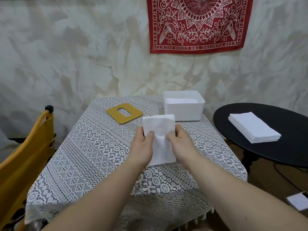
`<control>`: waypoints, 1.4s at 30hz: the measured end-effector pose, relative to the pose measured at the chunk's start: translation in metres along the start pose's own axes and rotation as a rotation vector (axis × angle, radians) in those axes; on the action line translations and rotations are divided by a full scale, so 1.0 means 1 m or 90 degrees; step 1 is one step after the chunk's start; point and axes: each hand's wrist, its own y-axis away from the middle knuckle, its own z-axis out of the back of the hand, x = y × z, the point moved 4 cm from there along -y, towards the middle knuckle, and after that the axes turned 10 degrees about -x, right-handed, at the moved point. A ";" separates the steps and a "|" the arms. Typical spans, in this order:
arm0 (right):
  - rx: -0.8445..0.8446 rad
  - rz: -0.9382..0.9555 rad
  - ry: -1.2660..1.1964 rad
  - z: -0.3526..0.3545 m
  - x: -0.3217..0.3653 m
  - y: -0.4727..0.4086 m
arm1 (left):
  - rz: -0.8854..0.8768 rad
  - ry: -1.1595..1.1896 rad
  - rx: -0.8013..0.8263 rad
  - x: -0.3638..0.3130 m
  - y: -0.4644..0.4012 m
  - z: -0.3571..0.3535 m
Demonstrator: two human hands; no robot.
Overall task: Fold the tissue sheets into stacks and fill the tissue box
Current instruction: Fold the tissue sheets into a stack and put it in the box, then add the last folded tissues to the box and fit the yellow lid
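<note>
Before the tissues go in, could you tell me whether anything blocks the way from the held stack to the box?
Nothing visible does: the white folded tissue stack faces the open white plastic box; the yellow slotted lid lies aside.

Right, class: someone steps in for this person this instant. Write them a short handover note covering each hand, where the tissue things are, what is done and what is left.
Left hand and right hand: both grip the folded tissue bundle over the lace-covered table.
White tissue box: open at the table's far right, some tissue already inside.
Yellow lid: off, lying flat left of the box.
Unfolded tissue stack: on the black side table.
Left: put this bundle in, fold the rest, fit the lid.
</note>
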 end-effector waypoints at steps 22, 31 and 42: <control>-0.043 0.360 0.680 0.050 0.015 -0.092 | 0.114 0.095 -0.057 0.005 -0.079 -0.022; -0.077 0.416 0.788 0.049 -0.002 -0.155 | 0.088 0.089 -0.056 0.029 -0.111 -0.049; -0.136 0.433 0.603 0.040 0.019 -0.111 | 0.073 0.107 -0.076 0.025 -0.092 -0.028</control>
